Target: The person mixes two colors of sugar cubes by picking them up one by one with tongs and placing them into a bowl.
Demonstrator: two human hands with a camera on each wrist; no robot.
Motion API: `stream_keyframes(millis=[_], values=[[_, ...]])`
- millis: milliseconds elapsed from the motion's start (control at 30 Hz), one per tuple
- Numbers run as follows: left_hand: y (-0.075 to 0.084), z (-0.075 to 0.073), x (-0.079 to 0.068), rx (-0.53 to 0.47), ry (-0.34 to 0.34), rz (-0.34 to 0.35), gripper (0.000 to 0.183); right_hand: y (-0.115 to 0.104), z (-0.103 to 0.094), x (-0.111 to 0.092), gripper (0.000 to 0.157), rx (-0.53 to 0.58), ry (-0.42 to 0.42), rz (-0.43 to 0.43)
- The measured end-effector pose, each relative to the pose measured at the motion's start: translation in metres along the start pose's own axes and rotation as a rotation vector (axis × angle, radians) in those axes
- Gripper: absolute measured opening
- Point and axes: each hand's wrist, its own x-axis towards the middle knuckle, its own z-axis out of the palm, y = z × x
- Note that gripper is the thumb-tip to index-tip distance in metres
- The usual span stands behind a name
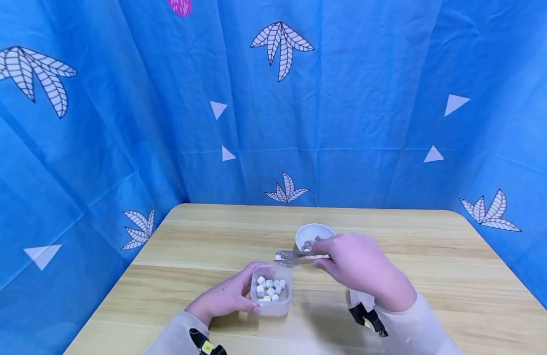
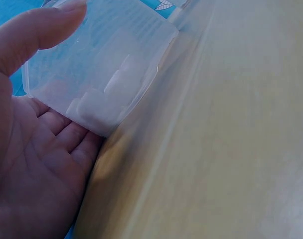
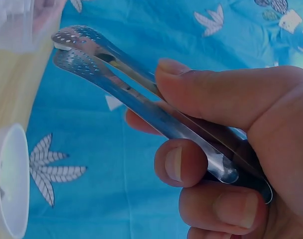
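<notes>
On the near part of the table, my left hand (image 1: 229, 297) holds a translucent plastic box (image 1: 274, 309) by its side, thumb in front and fingers behind. Several white cubes (image 1: 260, 290) lie inside it; in the left wrist view they show blurred through the box wall (image 2: 111, 45). My right hand (image 1: 359, 264) grips metal tongs (image 3: 129, 102), thumb on one arm and fingers curled round the other. Between the perforated tips sits a small white cube (image 3: 62, 47). In the head view those tips overlap the box's far rim.
A white bowl (image 1: 313, 230) with greyish cubes (image 1: 308, 244) stands behind the tongs, partly hidden by my right hand. A blue patterned curtain (image 1: 362, 98) hangs along the back and sides of the wooden table (image 1: 220, 231).
</notes>
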Motion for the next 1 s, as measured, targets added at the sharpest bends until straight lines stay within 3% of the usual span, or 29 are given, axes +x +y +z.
stream_keyframes(millis=[467, 1000], values=[[0.001, 0.000, -0.001, -0.021, -0.001, 0.005, 0.090, 0.057, -0.006, -0.008, 0.011, 0.031, -0.034, 0.176], [0.002, 0.000, -0.001, -0.001, 0.004, -0.016, 0.087, 0.069, 0.005, -0.003, 0.008, 0.006, -0.155, 0.277]])
